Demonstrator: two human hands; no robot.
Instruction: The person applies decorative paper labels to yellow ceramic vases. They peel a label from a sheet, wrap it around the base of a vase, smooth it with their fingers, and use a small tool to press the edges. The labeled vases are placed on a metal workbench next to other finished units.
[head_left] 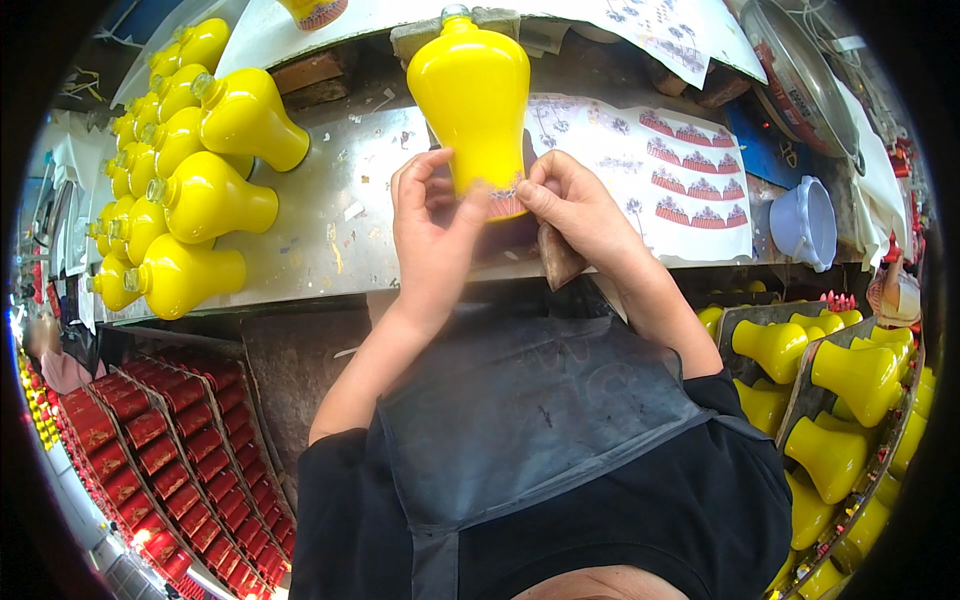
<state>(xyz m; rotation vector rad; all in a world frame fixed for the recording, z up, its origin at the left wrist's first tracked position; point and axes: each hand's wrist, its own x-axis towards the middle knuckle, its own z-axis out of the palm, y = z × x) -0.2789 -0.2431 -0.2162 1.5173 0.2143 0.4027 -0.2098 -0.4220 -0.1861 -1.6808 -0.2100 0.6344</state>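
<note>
Red and lilac, a patterned band circles the base of a yellow bottle, pinched at its edge by the grip of the right hand; a brown wedge shows beneath that palm. The left hand has a loose grip, fingers parted, thumb by the band. The bottle lies neck outward above the metal tabletop, between more yellow bottles and a printed sheet.

Bench: running straight across, before the person.
Bottle: mid-bench, neck pointing away, foot between left hand and right hand.
Pile: bottles stacked on the bench's left end.
Sheet: flat on the bench, right of the bottle.
Bucket: farther right, past the sheet.
Left rack: below the bench.
Right rack: below too, bottles inside.
</note>
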